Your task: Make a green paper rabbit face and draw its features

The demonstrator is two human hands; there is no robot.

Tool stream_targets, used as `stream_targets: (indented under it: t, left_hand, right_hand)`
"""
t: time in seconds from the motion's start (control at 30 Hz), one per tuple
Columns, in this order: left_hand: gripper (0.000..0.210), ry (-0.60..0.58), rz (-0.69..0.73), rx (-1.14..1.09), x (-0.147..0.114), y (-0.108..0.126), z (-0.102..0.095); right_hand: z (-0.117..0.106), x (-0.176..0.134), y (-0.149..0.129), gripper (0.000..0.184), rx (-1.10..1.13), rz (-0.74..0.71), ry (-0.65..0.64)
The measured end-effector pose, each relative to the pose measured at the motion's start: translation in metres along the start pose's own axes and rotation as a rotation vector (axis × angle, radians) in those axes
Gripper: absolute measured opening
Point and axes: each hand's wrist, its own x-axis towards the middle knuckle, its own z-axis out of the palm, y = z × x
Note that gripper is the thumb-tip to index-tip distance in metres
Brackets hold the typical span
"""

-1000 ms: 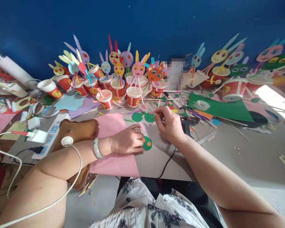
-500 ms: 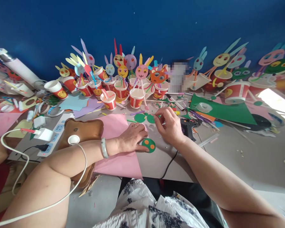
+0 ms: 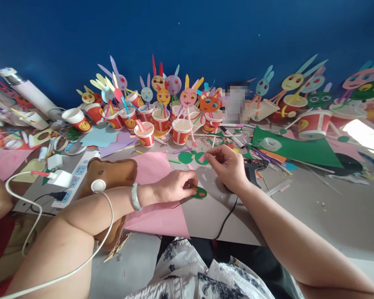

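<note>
My left hand (image 3: 179, 186) is closed in a pinch on the left edge of a green paper disc (image 3: 202, 192) with orange spots, which is tilted just above the table. Between thumb and fingertips, my right hand (image 3: 228, 165) pinches a small pink paper piece (image 3: 202, 158). Behind that piece lies a plain green disc (image 3: 200, 161), with another green disc (image 3: 186, 157) to its left. A black glue gun (image 3: 253, 171) sits partly hidden behind my right hand. Under my left wrist spreads a sheet of pink paper (image 3: 162, 222).
Red and white paper cups (image 3: 182, 135) with paper rabbit figures line the blue wall. To the left are a brown plush-like bag (image 3: 115, 170), a white power strip (image 3: 77, 176) and a cable crossing my left arm. Green card (image 3: 302, 145), markers and scraps lie at right.
My left hand has taken up the orange-spotted disc and tilted it. My right hand has shifted slightly right and down, and a pink piece now shows in its fingertips.
</note>
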Motion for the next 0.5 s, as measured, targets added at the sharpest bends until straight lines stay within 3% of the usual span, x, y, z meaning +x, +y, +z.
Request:
stream_targets:
  t: [0.17,0.3,0.5]
  left_hand:
    - [0.030,0.114,-0.104,-0.425,0.004,0.007,-0.020]
    - [0.028,0.126,-0.142,-0.502,0.007,0.009,-0.029]
    - [0.017,0.116,-0.224,-0.517,0.004,0.010,-0.024]
  right_hand:
    - [-0.001,0.006,0.001,0.020,0.261,0.097,-0.101]
    - [-0.002,0.003,-0.005,0.024,0.367,0.145,-0.153]
    - [-0.002,-0.003,-0.014,0.027,0.360,0.173,-0.151]
